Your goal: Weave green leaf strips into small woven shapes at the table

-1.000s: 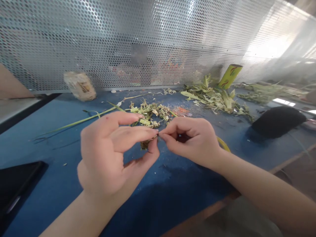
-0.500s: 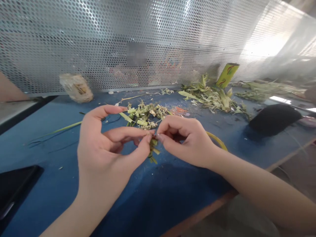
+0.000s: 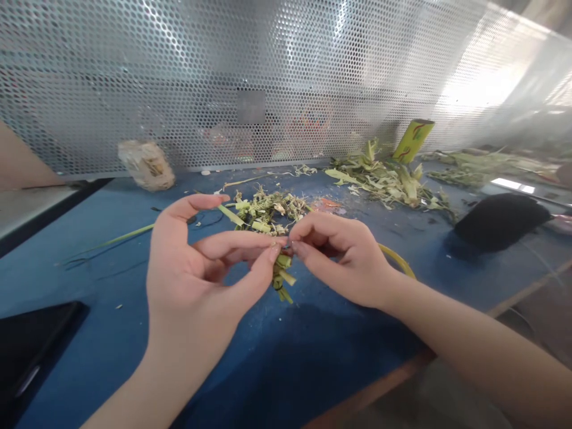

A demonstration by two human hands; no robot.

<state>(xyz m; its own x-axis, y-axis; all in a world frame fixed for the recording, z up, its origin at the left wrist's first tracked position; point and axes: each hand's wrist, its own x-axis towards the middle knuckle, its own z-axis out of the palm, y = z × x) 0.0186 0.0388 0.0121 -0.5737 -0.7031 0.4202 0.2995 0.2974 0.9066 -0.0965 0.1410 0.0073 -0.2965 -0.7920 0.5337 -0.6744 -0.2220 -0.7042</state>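
Note:
My left hand (image 3: 192, 268) is closed in a pinch of thumb and a finger, its index finger raised and bent. Opposite it, my right hand (image 3: 342, 256) has thumb and forefinger pressed together, the two sets of fingertips almost touching. What they pinch is too small to make out. Just below the fingertips shows a small bundle of cut green stems (image 3: 283, 277); whether it hangs from the left fingers I cannot tell. Behind the hands lies a heap of green plant trimmings (image 3: 268, 211). A pale green strip (image 3: 231, 215) pokes out near the left index finger.
On the blue tabletop (image 3: 250, 357) are a dark phone-like slab (image 3: 40, 351), a clear plastic-wrapped bundle (image 3: 147, 165), a larger leaf heap (image 3: 384, 176), a yellow-green box (image 3: 413, 141) and a black rounded object (image 3: 500, 221). A perforated metal screen (image 3: 201, 71) closes the back.
The whole view has shifted slightly, so everything sits a little right and lower. Both hands keep their pinch. More of the green stem bundle shows beneath the fingertips.

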